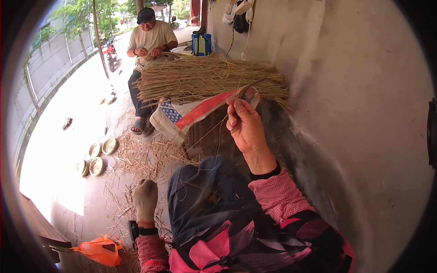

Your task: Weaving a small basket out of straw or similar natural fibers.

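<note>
My right hand [246, 125] is bare and raised in front of the straw pile, its thumb and fingertips pinched on a thin strand [207, 133]. The strand trails down and left from the fingers toward my lap, where a loose loop lies over my dark trousers [193, 184]. Lower and to the left, my left hand [145, 200] wears a pale knitted glove and is curled closed beside my knee. What it holds, if anything, is hidden. Just behind the right hand lies a white sack [200, 113] with a red stripe and a starred blue patch.
Long straw stalks [200, 79] are heaped beyond the sack. A person [150, 38] sits behind, working with both hands. Several round woven straw pieces [96, 166] and straw scraps [141, 154] lie on the floor. An orange bag [101, 250] is at lower left; a wall [364, 113] rises right.
</note>
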Demonstrator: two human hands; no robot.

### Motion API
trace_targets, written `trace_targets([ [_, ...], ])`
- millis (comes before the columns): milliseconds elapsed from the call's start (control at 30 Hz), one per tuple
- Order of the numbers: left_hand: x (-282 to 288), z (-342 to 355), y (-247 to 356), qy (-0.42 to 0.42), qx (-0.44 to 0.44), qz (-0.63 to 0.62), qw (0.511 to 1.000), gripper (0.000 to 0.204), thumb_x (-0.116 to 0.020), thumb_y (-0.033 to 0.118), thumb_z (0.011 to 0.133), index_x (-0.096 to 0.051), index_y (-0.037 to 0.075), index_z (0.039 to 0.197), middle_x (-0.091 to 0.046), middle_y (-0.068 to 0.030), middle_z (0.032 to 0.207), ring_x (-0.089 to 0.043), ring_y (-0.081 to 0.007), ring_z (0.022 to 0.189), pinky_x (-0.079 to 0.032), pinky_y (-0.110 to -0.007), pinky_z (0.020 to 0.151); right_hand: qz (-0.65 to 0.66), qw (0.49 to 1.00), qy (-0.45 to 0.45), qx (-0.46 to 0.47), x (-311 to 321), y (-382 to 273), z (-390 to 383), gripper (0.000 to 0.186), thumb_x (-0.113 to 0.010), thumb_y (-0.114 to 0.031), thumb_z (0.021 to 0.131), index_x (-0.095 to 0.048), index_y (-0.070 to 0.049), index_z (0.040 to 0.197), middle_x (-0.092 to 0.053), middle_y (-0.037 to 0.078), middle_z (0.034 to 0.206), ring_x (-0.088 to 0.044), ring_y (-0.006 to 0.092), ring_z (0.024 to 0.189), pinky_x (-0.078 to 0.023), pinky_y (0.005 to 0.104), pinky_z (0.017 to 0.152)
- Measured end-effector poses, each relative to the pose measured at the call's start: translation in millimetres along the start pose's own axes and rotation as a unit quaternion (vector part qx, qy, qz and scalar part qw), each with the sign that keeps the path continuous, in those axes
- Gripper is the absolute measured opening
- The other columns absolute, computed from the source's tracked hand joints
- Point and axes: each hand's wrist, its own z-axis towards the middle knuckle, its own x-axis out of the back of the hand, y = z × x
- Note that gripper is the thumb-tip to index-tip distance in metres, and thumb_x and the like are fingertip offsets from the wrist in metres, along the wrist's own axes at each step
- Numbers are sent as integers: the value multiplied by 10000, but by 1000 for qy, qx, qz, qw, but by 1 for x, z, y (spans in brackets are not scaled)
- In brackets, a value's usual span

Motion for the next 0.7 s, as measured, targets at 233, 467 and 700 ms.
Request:
trace_targets([
  [233, -11, -6, -19, -2, 16, 10, 1000, 180, -600, 189, 835, -648, 26, 777, -641, -201, 856, -630, -405, 778, -509, -473, 676, -26, 999, 16, 19, -2, -8, 1, 234, -580, -212, 984, -654, 1, 1045, -611, 11, 758, -534, 61, 556, -443, 226, 481],
  [467, -19, -12, -42, -31, 32, 58, 997, 195, -592, 185, 826, -668, 11, 782, -648, -226, 862, -641, -412, 759, -517, -482, 680, -51, 997, 27, 48, -7, -12, 2, 215, -589, -180, 978, -666, 15, 1030, -618, 21, 757, -531, 61, 550, -458, 224, 471],
  [700, -32, -19, -63, -56, 79, 86, 992, 222, -589, 212, 822, -673, 13, 773, -656, -227, 861, -652, -402, 780, -523, -485, 699, -59, 996, 15, 57, -7, -13, 2, 208, -585, -168, 980, -668, 17, 1022, -623, 25, 766, -531, 61, 554, -452, 223, 481],
])
